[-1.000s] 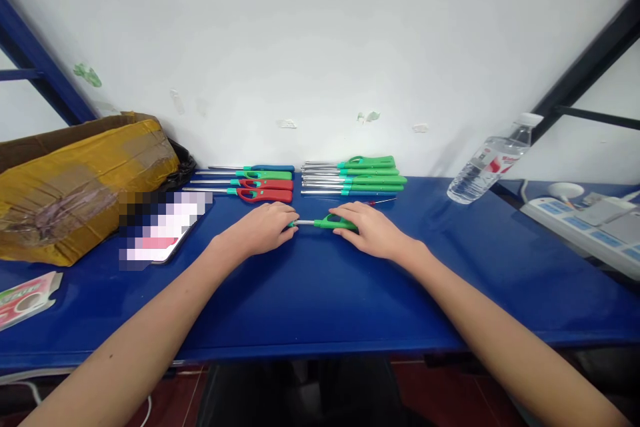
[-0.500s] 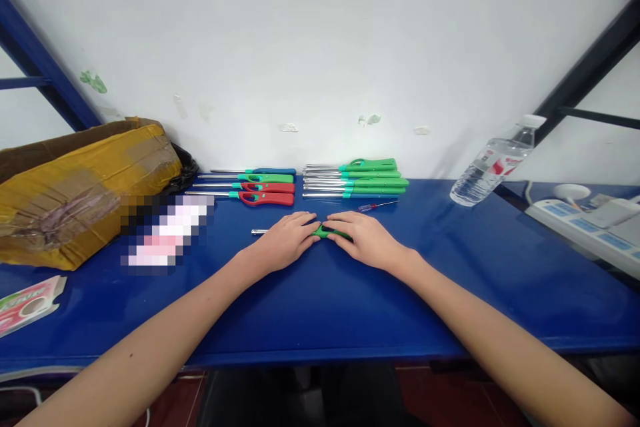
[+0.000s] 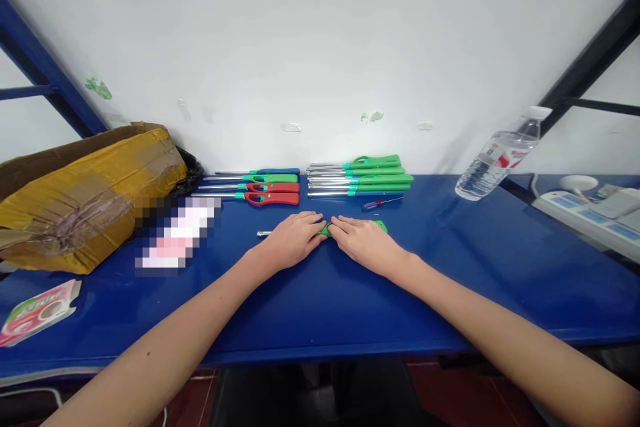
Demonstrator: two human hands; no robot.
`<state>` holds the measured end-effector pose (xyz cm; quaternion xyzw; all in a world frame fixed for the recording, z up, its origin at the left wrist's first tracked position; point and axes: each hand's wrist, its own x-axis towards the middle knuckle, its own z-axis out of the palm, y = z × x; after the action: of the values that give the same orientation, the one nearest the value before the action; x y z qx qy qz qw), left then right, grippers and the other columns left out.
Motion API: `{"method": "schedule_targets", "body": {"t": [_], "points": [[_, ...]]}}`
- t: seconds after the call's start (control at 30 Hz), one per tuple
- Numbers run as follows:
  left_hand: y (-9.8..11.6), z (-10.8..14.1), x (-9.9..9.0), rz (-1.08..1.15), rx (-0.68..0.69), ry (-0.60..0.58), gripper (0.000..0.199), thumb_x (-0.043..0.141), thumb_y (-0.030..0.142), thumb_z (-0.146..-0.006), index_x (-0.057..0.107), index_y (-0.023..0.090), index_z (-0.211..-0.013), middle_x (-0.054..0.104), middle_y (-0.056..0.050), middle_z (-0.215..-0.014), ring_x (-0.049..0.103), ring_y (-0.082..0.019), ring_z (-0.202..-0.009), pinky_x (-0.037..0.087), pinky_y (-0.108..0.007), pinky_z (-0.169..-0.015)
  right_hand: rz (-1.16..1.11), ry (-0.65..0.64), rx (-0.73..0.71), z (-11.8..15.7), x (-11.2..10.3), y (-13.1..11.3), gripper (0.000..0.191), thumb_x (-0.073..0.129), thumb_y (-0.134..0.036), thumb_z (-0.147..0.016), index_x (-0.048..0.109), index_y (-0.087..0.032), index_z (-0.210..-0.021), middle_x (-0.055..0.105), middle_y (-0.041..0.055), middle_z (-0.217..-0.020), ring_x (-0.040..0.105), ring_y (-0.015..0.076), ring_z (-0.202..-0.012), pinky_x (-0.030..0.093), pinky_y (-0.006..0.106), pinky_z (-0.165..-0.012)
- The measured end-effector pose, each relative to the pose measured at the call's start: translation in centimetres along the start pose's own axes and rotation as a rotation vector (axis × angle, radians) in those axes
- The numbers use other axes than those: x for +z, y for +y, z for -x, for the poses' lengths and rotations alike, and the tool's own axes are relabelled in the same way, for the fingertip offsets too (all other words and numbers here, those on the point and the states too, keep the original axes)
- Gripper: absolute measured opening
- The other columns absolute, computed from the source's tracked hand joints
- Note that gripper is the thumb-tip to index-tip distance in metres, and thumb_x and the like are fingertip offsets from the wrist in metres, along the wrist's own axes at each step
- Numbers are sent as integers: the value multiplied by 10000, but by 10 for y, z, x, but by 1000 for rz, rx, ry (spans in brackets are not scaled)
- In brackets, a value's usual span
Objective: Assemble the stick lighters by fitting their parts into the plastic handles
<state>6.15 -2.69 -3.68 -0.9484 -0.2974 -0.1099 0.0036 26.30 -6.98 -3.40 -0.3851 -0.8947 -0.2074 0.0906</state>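
At the shiny blue table (image 3: pixel 320 310) by a white wall (image 3: pixel 280 40), my left hand (image 3: pixel 295 238) and right hand (image 3: pixel 369 244) pinch a green lighter (image 3: pixel 325 230). The bottle label (image 3: pixel 504 157) looks blurry.

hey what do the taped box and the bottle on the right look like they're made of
Taped box: probably cardboard under shiny yellow tape, judging by its dull brown inner flap.

Bottle: likely clear, glossy plastic, as its see-through, ridged wall suggests.
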Motion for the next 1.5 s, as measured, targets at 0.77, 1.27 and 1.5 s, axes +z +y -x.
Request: {"method": "schedule_targets", "body": {"t": [0.77, 1.27, 1.5], "points": [[-6, 2, 6, 92, -27, 84, 301, 489, 312, -983, 633, 189, -1217, 599, -123, -1323, 530, -262, -1261, 439, -446, -1057, -56, 19, 103, -2, -1, -6, 172, 493, -92, -916, 636, -110, -1009, 710, 164, -1133, 680, 272, -1069, 582, 381, -870], [0, 5, 8, 133, -82, 104, 312, 501, 322, -979, 638, 175, -1217, 587, -119, -1344, 510, -258, -1288, 410, -427, -1083, -70, 139, 64, 3, 5, -1, 210, 480, -96, -913, 663, -106, -1018, 723, 148, -1119, 695, 259, -1042, 581, 384, -895], [1, 4, 6, 169, -99, 107, 279, 542, 291, -960, 648, 187, -1197, 587, -106, -1347, 523, -252, -1277, 409, -421, -1090, -71, 214, 56, 3, 8, -1, 210, 469, -84, -912, 663, -116, -983, 735, 131, -1086, 697, 244, -1038, 589, 369, -876]]}}
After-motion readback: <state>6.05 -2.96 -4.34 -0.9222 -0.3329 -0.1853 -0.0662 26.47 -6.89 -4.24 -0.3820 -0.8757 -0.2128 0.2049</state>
